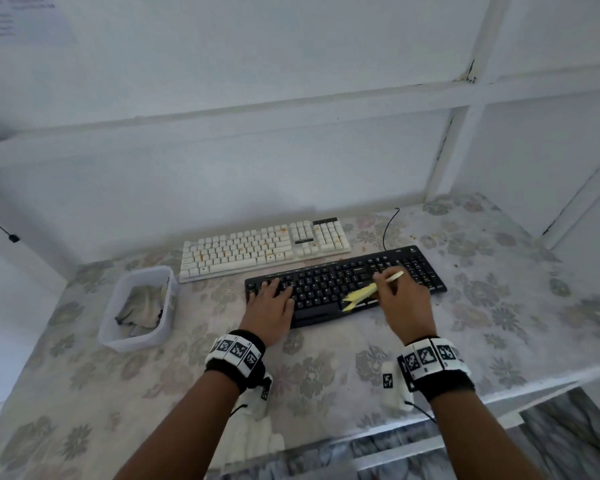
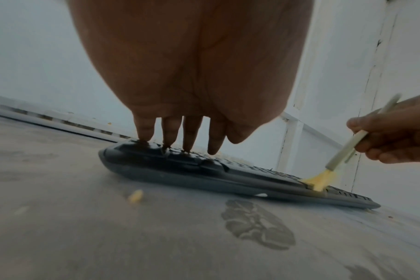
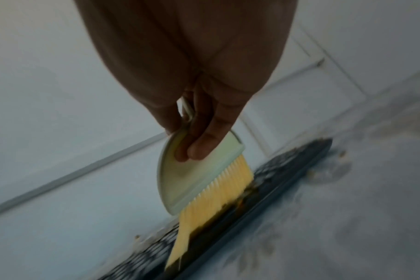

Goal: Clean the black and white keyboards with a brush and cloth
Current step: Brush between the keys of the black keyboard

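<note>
On the table (image 1: 326, 382), which is covered with a pale flower-pattern cloth, the black keyboard (image 1: 329, 289) lies nearest to the person, and the white keyboard (image 1: 257, 249) lies just behind it, closer to the wall. The white keyboard has orange-brown stains on several keys.

The left hand (image 1: 271, 311) rests flat on the left end of the black keyboard, with the fingers (image 2: 170, 132) straight and spread, their tips touching the keys; it grips nothing. The right hand (image 1: 404, 303) holds the brush (image 1: 368, 292) by its pale handle, with the fingers curled around it (in the right wrist view two fingers press on the pale green head of the brush). The yellow bristles (image 3: 216, 197) touch the front edge of the black keyboard, near its middle, and the handle is tilted up and to the right.

To the left of both keyboards stands a translucent plastic container (image 1: 116, 329), a rectangular one with no lid on it. Inside it lies a crumpled grey cloth (image 1: 142, 304), which fills most of the bottom.

A small yellow crumb (image 2: 135, 196) lies on the table in front of the black keyboard. A thin black cable (image 1: 388, 226) curves on the table behind the black keyboard.
</note>
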